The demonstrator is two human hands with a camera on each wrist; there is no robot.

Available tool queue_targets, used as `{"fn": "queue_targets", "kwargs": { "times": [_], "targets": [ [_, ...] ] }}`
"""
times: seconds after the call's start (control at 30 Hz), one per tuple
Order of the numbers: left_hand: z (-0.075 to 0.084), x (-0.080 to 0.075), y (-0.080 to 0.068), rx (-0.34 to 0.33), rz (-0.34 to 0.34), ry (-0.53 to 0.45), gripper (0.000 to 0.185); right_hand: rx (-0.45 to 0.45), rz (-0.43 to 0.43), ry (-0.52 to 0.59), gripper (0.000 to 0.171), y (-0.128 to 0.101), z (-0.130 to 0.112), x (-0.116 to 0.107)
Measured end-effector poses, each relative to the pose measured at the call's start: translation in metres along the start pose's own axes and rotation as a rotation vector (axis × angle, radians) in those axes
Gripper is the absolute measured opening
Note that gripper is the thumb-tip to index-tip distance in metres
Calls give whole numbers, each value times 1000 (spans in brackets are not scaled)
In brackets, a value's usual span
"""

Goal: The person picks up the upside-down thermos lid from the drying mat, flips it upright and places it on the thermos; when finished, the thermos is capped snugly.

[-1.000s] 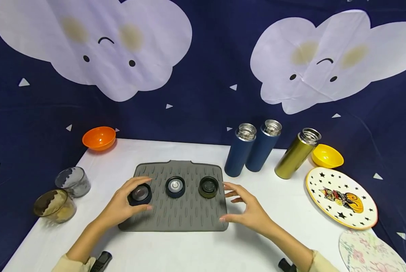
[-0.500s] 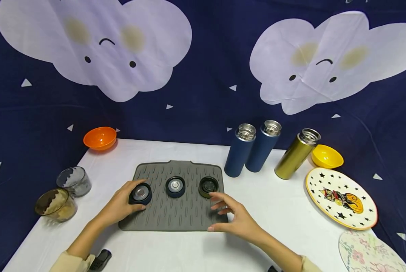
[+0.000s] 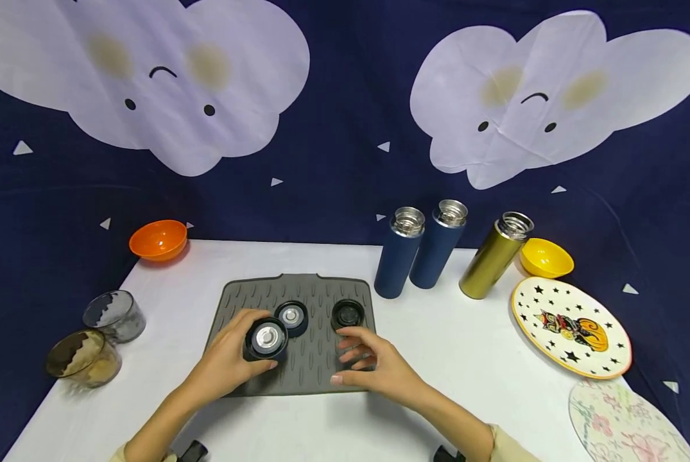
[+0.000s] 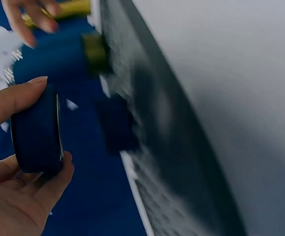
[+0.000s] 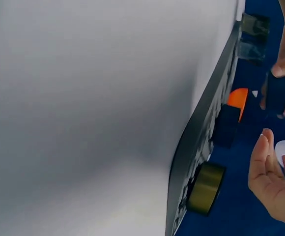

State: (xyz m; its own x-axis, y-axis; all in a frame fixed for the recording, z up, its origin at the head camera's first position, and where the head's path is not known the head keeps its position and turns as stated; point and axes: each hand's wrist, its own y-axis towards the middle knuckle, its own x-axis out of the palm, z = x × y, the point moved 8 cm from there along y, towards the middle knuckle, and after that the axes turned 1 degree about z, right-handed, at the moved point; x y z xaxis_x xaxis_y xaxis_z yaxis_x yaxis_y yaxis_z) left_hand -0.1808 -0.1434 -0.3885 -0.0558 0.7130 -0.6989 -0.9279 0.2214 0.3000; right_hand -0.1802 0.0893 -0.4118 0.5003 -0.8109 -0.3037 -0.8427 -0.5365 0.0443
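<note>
one brown glass [image 3: 92,367] and one grey glass [image 3: 124,322] stand just beside each other on the white table [image 3: 287,431], at nine o'clock from the middle of the grey mat [image 3: 316,366]. the orange bowl [image 3: 158,253] is placed at ten o'clock, near the dark blue backdrop [image 3: 350,135] with its printed clouds. at eight o'clock comes the left hand [image 3: 228,360], and its thumb and fingers are clamped on the sides of a dark blue lid [image 3: 266,340]. this lid is in the air above the mat, with its silver middle turned up; the left wrist view shows the gap under it. a second blue lid [image 3: 291,316] lies on the mat at twelve o'clock, also with a silver middle. the olive lid [image 3: 347,313] lies on the mat at two o'clock. the right hand [image 3: 379,364] is at four o'clock, over the edge of the mat; its thumb and fingers are apart, and in the right wrist view it is near the olive lid but not touching. at two o'clock stand the nearer blue bottle [image 3: 399,256] and the farther blue bottle [image 3: 439,247], then the olive bottle [image 3: 491,258], all three with their steel mouths uncovered. behind this last one is the yellow bowl [image 3: 543,269]. at three o'clock is the star-patterned plate [image 3: 543,337], and at half past three, the flowered round mat [image 3: 624,420].
</note>
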Motion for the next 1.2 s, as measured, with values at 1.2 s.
{"fn": "queue_targets", "kwargs": {
  "times": [1.2],
  "targets": [
    [92,51,-14,193,-91,-95,96,97,108,356,40,-20,-3,13]
  ]
}}
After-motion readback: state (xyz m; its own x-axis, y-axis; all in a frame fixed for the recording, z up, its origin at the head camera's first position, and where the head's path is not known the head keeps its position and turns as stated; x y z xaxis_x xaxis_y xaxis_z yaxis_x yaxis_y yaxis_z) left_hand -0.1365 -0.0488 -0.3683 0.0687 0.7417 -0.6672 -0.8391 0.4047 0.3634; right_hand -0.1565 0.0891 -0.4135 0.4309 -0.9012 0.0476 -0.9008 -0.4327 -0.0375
